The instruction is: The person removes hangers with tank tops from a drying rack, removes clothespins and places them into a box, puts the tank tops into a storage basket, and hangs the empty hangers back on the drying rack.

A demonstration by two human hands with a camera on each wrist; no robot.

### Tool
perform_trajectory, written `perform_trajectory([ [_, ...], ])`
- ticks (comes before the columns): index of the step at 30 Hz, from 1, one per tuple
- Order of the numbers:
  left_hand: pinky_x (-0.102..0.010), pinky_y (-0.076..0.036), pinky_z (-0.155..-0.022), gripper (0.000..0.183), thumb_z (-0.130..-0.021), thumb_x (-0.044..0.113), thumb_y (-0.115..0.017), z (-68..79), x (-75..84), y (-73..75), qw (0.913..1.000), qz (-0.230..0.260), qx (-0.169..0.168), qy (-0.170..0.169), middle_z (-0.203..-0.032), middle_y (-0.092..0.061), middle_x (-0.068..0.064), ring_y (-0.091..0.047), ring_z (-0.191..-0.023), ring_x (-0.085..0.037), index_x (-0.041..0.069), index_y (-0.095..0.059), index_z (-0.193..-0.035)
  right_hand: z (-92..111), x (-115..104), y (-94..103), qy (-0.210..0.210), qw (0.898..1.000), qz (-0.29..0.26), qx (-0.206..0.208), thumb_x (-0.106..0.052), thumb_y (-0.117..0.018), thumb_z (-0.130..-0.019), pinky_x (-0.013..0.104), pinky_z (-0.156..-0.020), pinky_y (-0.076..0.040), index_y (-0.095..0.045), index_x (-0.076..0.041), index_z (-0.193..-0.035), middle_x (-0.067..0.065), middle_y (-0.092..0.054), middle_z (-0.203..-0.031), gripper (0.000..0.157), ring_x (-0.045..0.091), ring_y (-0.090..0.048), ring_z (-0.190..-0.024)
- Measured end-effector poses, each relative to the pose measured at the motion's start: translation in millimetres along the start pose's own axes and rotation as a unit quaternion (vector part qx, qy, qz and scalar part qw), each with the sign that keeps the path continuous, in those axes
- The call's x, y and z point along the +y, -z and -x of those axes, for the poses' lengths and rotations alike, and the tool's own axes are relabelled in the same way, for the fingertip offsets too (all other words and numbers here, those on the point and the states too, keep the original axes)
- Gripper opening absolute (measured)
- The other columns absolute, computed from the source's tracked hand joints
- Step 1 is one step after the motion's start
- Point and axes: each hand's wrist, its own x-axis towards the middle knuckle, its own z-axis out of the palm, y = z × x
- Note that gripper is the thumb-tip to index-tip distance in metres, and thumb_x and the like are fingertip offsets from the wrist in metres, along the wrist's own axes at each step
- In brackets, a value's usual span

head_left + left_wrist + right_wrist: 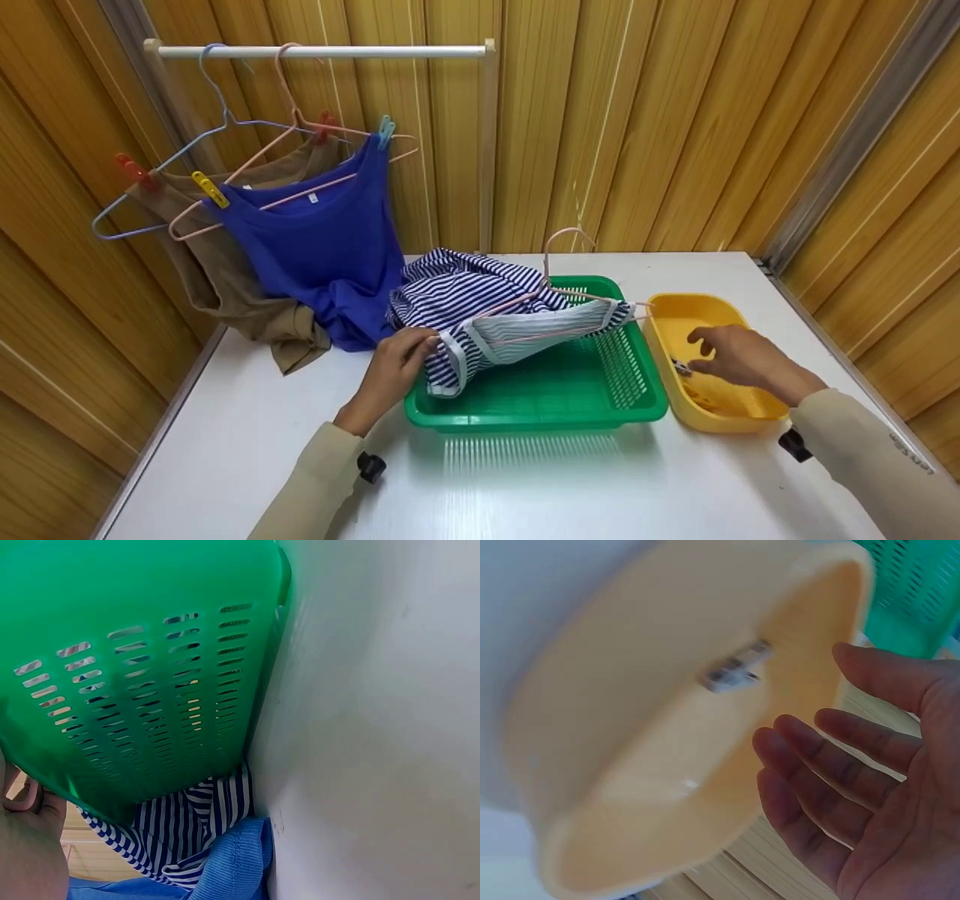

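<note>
A navy-and-white striped sleeveless top point(480, 289) hangs partly on a pink hanger point(547, 274) over the green basket point(536, 420). My left hand point(394, 364) pinches the hanger's left end beside the top's shoulder strap; the pink loop of that end shows by the fingers in the left wrist view. Over the yellow basin point(694, 300), my right hand point(739, 360) has its fingers loosely bent and apart, with nothing held. Close to its fingertips is a small clothespin point(735, 669), greyish and blurred, in the basin.
On a white rail point(322, 52) at the back left hang a blue tank top point(322, 232) on a pink hanger and a brown top point(225, 262) on a light blue hanger, both fixed with clothespins. Wood-patterned walls point(637, 135) enclose the white table point(525, 502).
</note>
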Motion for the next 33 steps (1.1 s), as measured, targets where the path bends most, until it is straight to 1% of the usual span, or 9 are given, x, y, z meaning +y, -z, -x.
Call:
perform_trajectory([
  [3,-0.028,-0.056,-0.074,0.016,-0.100,0.016,-0.057,-0.6,0.5,0.5,1.0000,0.001,-0.001,0.000,-0.094,-0.071,-0.001,-0.066,-0.085,-0.011,0.011,-0.071,-0.103,0.9,-6.2,18.7,0.007,1.000,-0.008,0.027,-0.029,-0.071,-0.090,0.045,-0.076,-0.058,-0.060,0.000,-0.124,0.020,-0.067,-0.109,0.046,0.027,-0.064,-0.089],
  [5,-0.028,-0.057,-0.074,0.016,-0.099,0.016,-0.057,-0.6,0.5,0.8,1.0000,0.004,-0.001,0.001,-0.094,-0.071,-0.001,-0.066,-0.085,-0.011,0.011,-0.071,-0.103,1.7,-10.9,29.2,0.010,0.999,-0.015,0.042,-0.030,-0.069,-0.092,0.044,-0.077,-0.058,-0.060,-0.001,-0.126,0.021,-0.067,-0.111,0.046,0.027,-0.064,-0.090],
  [8,-0.028,-0.057,-0.074,0.015,-0.099,0.017,-0.058,-0.5,0.1,1.2,1.0000,0.003,-0.001,0.001,-0.094,-0.071,-0.001,-0.067,-0.085,-0.011,0.011,-0.071,-0.103,1.4,-18.1,41.6,0.022,0.997,-0.018,0.074,-0.028,-0.068,-0.092,0.050,-0.085,-0.057,-0.060,-0.002,-0.127,0.021,-0.067,-0.115,0.044,0.031,-0.065,-0.097],
  [11,-0.027,-0.057,-0.074,0.016,-0.100,0.017,-0.057,-0.5,-0.2,1.3,1.0000,0.003,-0.001,-0.001,-0.095,-0.071,-0.001,-0.067,-0.085,-0.011,0.012,-0.071,-0.104,-0.7,-27.1,50.5,0.033,0.994,-0.023,0.102,-0.027,-0.068,-0.093,0.058,-0.093,-0.051,-0.059,-0.004,-0.129,0.021,-0.065,-0.120,0.044,0.037,-0.061,-0.107],
  [14,-0.028,-0.057,-0.074,0.016,-0.099,0.016,-0.057,0.1,-0.2,1.3,1.0000,0.001,0.000,-0.002,-0.095,-0.071,-0.001,-0.067,-0.086,-0.011,0.012,-0.071,-0.104,-4.3,-37.1,54.9,0.045,0.992,-0.037,0.116,-0.028,-0.068,-0.093,0.060,-0.096,-0.049,-0.058,-0.006,-0.131,0.020,-0.063,-0.127,0.045,0.039,-0.059,-0.114],
  [19,-0.028,-0.057,-0.074,0.015,-0.099,0.015,-0.058,0.8,-0.3,0.8,1.0000,0.001,0.002,0.001,-0.095,-0.071,0.000,-0.067,-0.085,-0.011,0.012,-0.072,-0.104,-12.7,-55.7,52.1,0.073,0.988,-0.053,0.128,-0.032,-0.068,-0.093,0.057,-0.096,-0.050,-0.056,-0.010,-0.135,0.017,-0.059,-0.135,0.049,0.037,-0.057,-0.120],
  [24,-0.029,-0.057,-0.073,0.016,-0.099,0.015,-0.057,0.9,0.7,0.9,1.0000,0.005,-0.001,-0.005,-0.094,-0.071,-0.002,-0.067,-0.084,-0.012,0.011,-0.072,-0.105,-22.3,-74.8,43.9,0.097,0.984,-0.060,0.136,-0.034,-0.069,-0.092,0.061,-0.100,-0.046,-0.053,-0.014,-0.138,0.014,-0.055,-0.140,0.052,0.038,-0.054,-0.125],
  [29,-0.029,-0.056,-0.073,0.016,-0.100,0.015,-0.057,1.3,1.0,0.6,1.0000,0.001,-0.002,0.000,-0.094,-0.071,-0.001,-0.066,-0.085,-0.011,0.012,-0.072,-0.105,-33.4,-90.8,33.1,0.125,0.982,-0.058,0.130,-0.030,-0.071,-0.091,0.063,-0.107,-0.038,-0.051,-0.015,-0.141,0.013,-0.051,-0.145,0.055,0.039,-0.048,-0.133],
  [33,-0.029,-0.056,-0.074,0.016,-0.099,0.015,-0.058,0.3,1.1,0.3,1.0000,0.001,0.000,-0.004,-0.095,-0.072,-0.001,-0.066,-0.085,-0.011,0.011,-0.072,-0.105,-40.1,-98.8,24.8,0.132,0.983,-0.059,0.113,-0.026,-0.070,-0.093,0.061,-0.107,-0.040,-0.051,-0.015,-0.140,0.012,-0.053,-0.144,0.052,0.038,-0.049,-0.132],
])
